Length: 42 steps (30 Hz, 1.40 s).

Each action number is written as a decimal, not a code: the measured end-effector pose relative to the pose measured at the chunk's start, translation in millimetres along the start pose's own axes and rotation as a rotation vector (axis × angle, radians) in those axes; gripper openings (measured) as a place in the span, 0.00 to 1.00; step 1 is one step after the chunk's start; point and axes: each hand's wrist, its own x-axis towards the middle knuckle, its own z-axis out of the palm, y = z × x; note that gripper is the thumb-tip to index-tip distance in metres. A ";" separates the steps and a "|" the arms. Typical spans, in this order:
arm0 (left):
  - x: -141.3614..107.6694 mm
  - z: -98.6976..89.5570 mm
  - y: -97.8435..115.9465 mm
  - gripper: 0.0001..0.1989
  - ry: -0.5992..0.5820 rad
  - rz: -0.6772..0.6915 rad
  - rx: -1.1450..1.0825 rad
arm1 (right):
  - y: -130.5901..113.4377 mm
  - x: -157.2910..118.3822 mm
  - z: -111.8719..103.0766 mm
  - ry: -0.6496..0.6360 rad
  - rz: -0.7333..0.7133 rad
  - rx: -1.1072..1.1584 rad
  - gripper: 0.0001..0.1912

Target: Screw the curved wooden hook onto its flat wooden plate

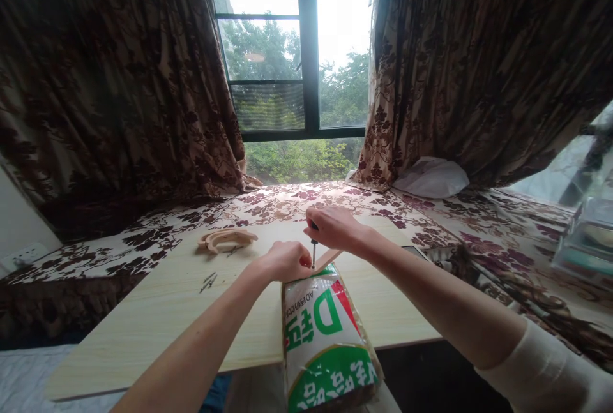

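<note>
My right hand [335, 226] is wrapped around the dark handle of a screwdriver [314, 253], whose metal shaft points straight down. Its tip meets a light wooden strip [327, 262] lying across the far end of a green and white printed package [318, 330]. The fingers of my left hand [290, 261] are closed at the strip's left end, right beside the screwdriver tip; whether they also pinch a screw there is too small to tell. Several loose screws [207, 282] lie on the tabletop to the left. Beyond them sit curved wooden pieces [227, 240].
A pale wooden tabletop [158, 336] carries the work, and the package overhangs its near edge. A dark flat object [414, 251] lies partly behind my right forearm. Patterned cloth covers the window ledge [306, 195], with a white bag [431, 177] and a clear container [587, 240] at right.
</note>
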 end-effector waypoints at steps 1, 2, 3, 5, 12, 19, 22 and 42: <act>0.5 1.3 -0.6 0.16 0.007 0.005 0.004 | -1.9 -0.5 0.5 0.006 -0.004 -0.003 0.10; 1.2 2.3 -1.2 0.16 0.012 0.011 0.008 | -3.9 -1.1 1.0 0.012 -0.010 -0.005 0.11; 1.9 2.9 -1.8 0.16 0.018 0.015 0.012 | -5.7 -1.8 1.5 0.017 -0.015 -0.006 0.11; 3.1 3.3 -2.2 0.16 0.032 0.022 0.021 | -8.2 -3.1 1.9 0.025 -0.023 -0.006 0.12; -10.7 2.3 2.1 0.17 0.230 0.015 0.069 | -6.8 -6.2 0.4 0.028 -0.014 -0.008 0.12; -42.9 27.7 11.5 0.08 0.449 0.093 0.093 | -4.3 -2.9 0.8 -0.005 -0.004 0.002 0.12; -45.5 37.8 17.4 0.09 0.511 0.069 0.120 | -5.3 -1.3 -1.3 -0.014 -0.010 0.002 0.11; -28.7 80.1 56.7 0.31 0.483 -0.171 -0.074 | -5.6 -1.8 -4.6 -0.004 -0.069 0.012 0.10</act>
